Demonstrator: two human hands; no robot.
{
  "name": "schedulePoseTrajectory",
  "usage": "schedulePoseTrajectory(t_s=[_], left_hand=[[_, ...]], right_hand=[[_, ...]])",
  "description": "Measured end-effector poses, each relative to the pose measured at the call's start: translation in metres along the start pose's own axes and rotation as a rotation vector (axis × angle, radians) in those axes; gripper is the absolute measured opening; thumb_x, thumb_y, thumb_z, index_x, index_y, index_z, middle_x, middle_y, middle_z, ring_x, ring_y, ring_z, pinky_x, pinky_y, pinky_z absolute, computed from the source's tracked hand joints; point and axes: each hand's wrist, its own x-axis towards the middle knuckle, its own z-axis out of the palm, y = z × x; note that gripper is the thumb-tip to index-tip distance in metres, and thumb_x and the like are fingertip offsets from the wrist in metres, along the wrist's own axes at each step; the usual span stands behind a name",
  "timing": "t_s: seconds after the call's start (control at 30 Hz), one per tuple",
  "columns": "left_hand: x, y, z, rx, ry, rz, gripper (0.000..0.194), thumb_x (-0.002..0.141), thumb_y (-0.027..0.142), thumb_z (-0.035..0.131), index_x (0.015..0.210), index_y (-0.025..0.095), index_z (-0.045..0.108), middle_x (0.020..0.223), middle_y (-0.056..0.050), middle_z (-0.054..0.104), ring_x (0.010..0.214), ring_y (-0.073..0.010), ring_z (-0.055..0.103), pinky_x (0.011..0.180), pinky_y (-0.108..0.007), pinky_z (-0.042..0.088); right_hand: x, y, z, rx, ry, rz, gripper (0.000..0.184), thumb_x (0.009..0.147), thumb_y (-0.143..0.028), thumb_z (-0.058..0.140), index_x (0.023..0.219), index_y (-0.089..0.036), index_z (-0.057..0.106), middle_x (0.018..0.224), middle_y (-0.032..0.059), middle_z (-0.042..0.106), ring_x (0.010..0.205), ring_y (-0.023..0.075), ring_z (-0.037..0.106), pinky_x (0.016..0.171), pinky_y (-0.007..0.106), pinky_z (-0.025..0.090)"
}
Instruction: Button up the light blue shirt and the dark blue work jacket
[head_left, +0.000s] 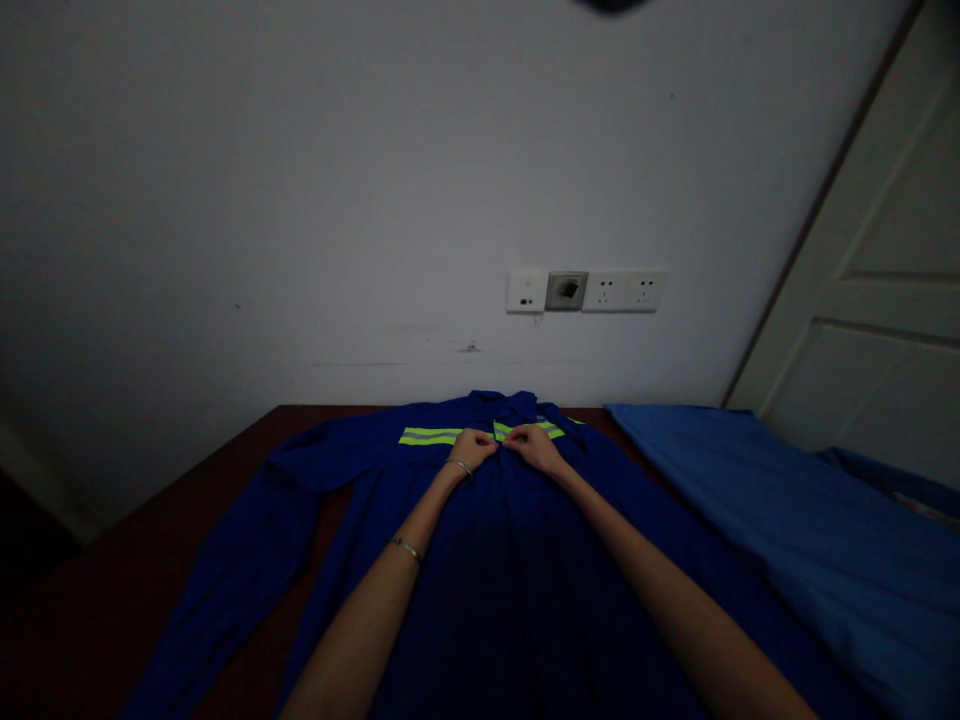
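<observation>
A dark blue work jacket (465,560) with a collar lies spread on a dark red-brown table, its front facing up. Across the chest runs a yellow-green and grey reflective strip (429,437). My left hand (474,447) pinches the jacket's front edge at the middle of the chest, just below the strip. Close beside it, my right hand (531,445) pinches the other front edge over the strip. The fingertips of both hands nearly meet; any button or fastener between them is too small to make out. Two thin bracelets circle my left wrist and forearm.
A lighter blue cloth (757,490) lies to the right of the jacket. The table (247,450) ends against a pale wall with several socket plates (622,291). A white panelled door (885,300) stands at the right. One jacket sleeve stretches toward the front left.
</observation>
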Motion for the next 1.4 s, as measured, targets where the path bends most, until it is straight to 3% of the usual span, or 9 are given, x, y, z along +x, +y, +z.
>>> schedulePoseTrajectory(t_s=[0.13,0.33,0.53,0.83,0.97,1.17,1.4], left_hand=[[0.001,0.001,0.003,0.004,0.062,0.058,0.021,0.067,0.023,0.061,0.083,0.011,0.067,0.062,0.000,0.059,0.058,-0.0102,0.051,0.058,-0.021,0.040],[-0.003,0.004,0.004,0.166,0.145,0.237,0.057,0.064,0.022,0.068,0.119,0.020,0.053,0.091,-0.004,0.053,0.075,-0.0125,0.052,0.071,-0.024,0.044],[-0.002,0.002,0.004,0.269,0.066,0.222,0.022,0.071,0.025,0.064,0.092,0.021,0.069,0.084,-0.002,0.050,0.079,-0.0136,0.052,0.075,-0.026,0.043],[-0.009,0.010,0.006,0.372,0.077,0.207,0.019,0.077,0.024,0.057,0.089,0.021,0.070,0.074,-0.002,0.055,0.070,-0.0123,0.052,0.067,-0.023,0.039],[-0.008,0.009,0.007,0.400,0.090,0.188,0.019,0.077,0.023,0.056,0.089,0.021,0.071,0.077,-0.003,0.058,0.072,-0.0132,0.053,0.068,-0.023,0.040],[-0.006,0.006,0.009,0.402,0.093,0.215,0.020,0.077,0.022,0.055,0.090,0.021,0.070,0.079,-0.003,0.060,0.072,-0.0133,0.054,0.069,-0.023,0.040],[-0.007,0.009,0.009,0.403,0.098,0.207,0.020,0.077,0.024,0.056,0.091,0.020,0.070,0.078,-0.003,0.061,0.070,-0.0130,0.054,0.068,-0.023,0.040]], right_hand=[[0.000,-0.002,-0.002,-0.002,0.019,-0.004,0.020,0.070,-0.026,0.057,0.075,-0.011,0.069,0.067,0.0043,0.066,0.063,0.0155,0.056,0.060,0.024,0.040],[0.000,-0.005,-0.005,-0.029,0.039,-0.043,0.017,0.071,-0.024,0.056,0.074,-0.013,0.068,0.071,0.0046,0.067,0.065,0.0158,0.056,0.063,0.024,0.040],[-0.002,-0.007,-0.006,-0.168,0.056,-0.099,0.015,0.076,-0.025,0.056,0.080,-0.016,0.067,0.080,0.0050,0.066,0.074,0.0163,0.058,0.068,0.025,0.041],[-0.017,-0.028,-0.016,-0.454,-0.031,-0.254,0.017,0.084,-0.024,0.048,0.091,-0.018,0.062,0.095,0.0053,0.059,0.084,0.0142,0.056,0.074,0.023,0.039],[-0.018,-0.040,-0.020,-0.519,-0.073,-0.320,0.025,0.084,-0.020,0.047,0.107,-0.018,0.056,0.105,0.0067,0.055,0.088,0.0144,0.055,0.074,0.023,0.039],[-0.019,-0.051,-0.018,-0.737,-0.161,-0.298,0.032,0.085,-0.017,0.041,0.116,-0.020,0.050,0.106,0.0076,0.056,0.089,0.0181,0.056,0.070,0.024,0.038],[-0.021,-0.052,-0.016,-0.781,-0.148,-0.260,0.033,0.088,-0.017,0.035,0.118,-0.020,0.047,0.107,0.0096,0.056,0.086,0.0197,0.057,0.065,0.025,0.039]])
